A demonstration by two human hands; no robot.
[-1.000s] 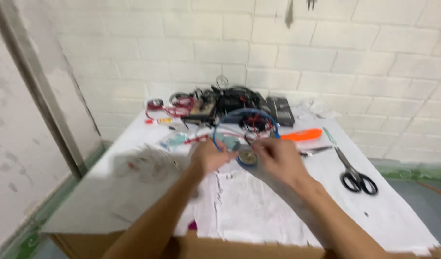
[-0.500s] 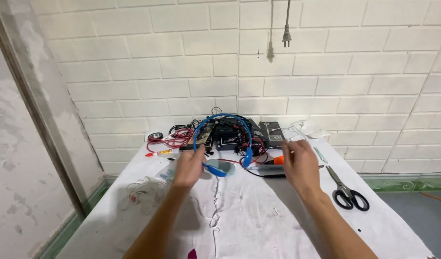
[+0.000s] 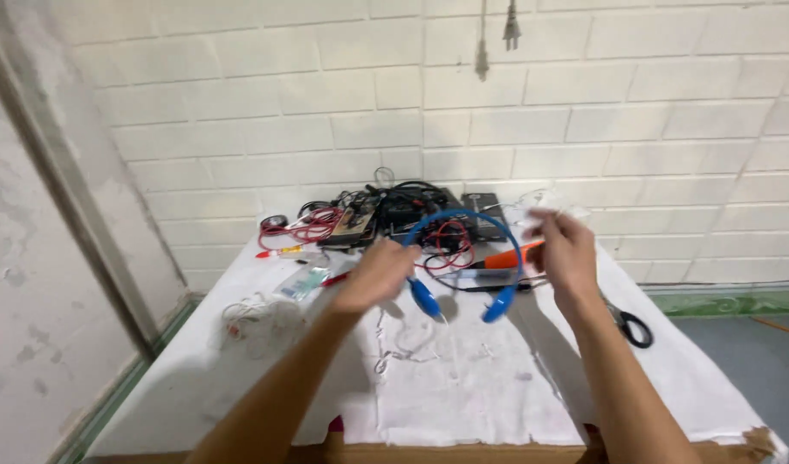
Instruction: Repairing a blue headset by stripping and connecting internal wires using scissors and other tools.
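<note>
Head view: both arms reach out over a desk [image 3: 669, 378] covered w/ white cloth, set against a white brick wall [image 3: 240, 103].

Left hand [image 3: 377, 275] is curled around the left side of a blue headset [image 3: 463, 258], gripping the band just above its left ear pad. The headset is held up off the desk, band arching up, both ear pads hanging down, between the two hands.

Right hand [image 3: 562, 249] is blurred, raised just beside the right end of the band, fingers loosely spread; can't tell if it touches the band.

Behind the headset, at the desk's far edge: a tangle of black & red cables [image 3: 368, 219] w/ small electronics. An orange tool [image 3: 510, 255] lies near the right hand. Black-handled scissors [image 3: 630, 325] lie right of the right forearm. A clump of thin white wire [image 3: 252, 314] sits near the left edge.
</note>
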